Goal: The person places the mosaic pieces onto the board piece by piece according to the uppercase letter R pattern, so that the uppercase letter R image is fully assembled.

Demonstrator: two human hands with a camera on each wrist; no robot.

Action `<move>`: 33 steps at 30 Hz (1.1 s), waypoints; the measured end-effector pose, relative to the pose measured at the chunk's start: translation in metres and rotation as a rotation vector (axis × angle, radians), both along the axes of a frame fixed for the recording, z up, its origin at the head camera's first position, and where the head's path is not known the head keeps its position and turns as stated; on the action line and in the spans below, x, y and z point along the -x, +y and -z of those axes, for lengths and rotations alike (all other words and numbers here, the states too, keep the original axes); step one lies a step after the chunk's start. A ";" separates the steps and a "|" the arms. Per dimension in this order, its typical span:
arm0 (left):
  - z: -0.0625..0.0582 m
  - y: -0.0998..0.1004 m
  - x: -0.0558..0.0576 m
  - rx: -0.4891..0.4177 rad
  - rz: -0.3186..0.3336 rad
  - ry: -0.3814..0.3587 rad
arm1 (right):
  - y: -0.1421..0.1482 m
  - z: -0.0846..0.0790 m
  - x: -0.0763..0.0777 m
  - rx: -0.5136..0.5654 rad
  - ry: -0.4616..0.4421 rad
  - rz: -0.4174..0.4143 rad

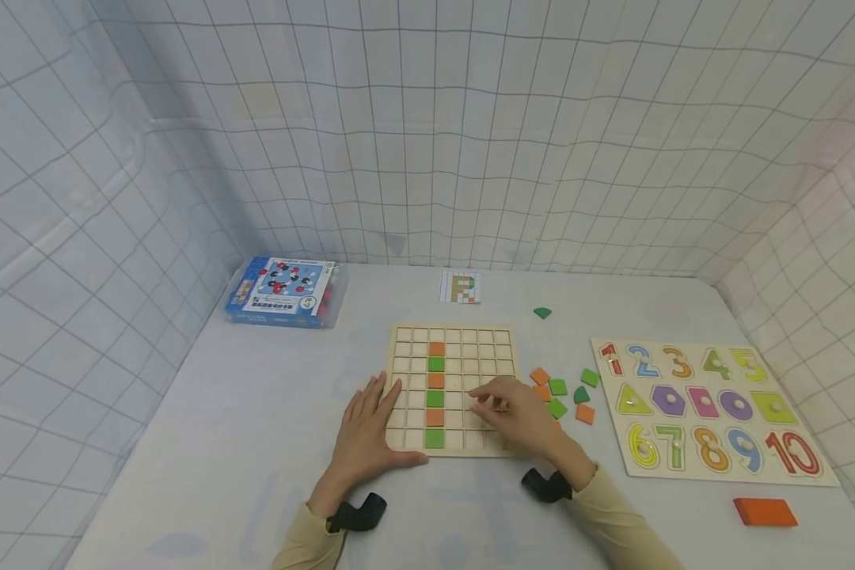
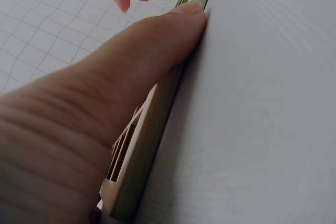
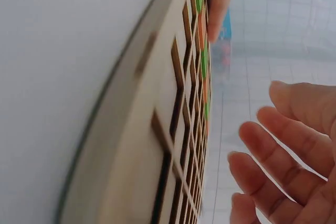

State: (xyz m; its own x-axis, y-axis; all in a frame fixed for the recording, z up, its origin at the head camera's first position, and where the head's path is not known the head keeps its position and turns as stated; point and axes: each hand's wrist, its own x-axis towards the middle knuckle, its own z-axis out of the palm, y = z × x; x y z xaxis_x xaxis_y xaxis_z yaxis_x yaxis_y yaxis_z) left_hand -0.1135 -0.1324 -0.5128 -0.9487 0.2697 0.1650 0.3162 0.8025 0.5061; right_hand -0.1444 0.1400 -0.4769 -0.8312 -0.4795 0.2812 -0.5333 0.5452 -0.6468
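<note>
A wooden grid board (image 1: 454, 422) lies on the table, one column of it filled with alternating orange and green square tiles (image 1: 436, 364). Along its left side rests my left hand (image 1: 363, 435), fingers straight and spread. The thumb (image 2: 173, 30) of that hand touches the near rim in the left wrist view. Over the board's right half hovers my right hand (image 1: 520, 416), its fingers loosely bent. In the right wrist view, nothing sits between the thumb and fingers (image 3: 262, 182) of this hand.
Loose orange and green tiles (image 1: 557, 387) lie right of the board, partly behind my right hand. A pattern card (image 1: 460, 286) and a green quarter-round piece (image 1: 542, 313) are behind it. Farther out are a number puzzle (image 1: 705, 380), an orange block (image 1: 765, 511) and a blue boxed kit (image 1: 285, 293).
</note>
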 end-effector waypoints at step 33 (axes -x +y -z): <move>-0.001 0.000 0.000 -0.007 0.005 -0.008 | 0.083 0.000 0.009 -0.026 0.072 0.582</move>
State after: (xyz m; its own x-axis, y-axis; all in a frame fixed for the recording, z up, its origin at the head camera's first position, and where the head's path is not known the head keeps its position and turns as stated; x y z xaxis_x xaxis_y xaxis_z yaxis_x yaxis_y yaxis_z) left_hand -0.1134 -0.1323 -0.5115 -0.9488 0.2731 0.1589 0.3156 0.7976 0.5141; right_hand -0.1536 0.2230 -0.4772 -0.9389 0.0423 0.3415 -0.1842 0.7764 -0.6027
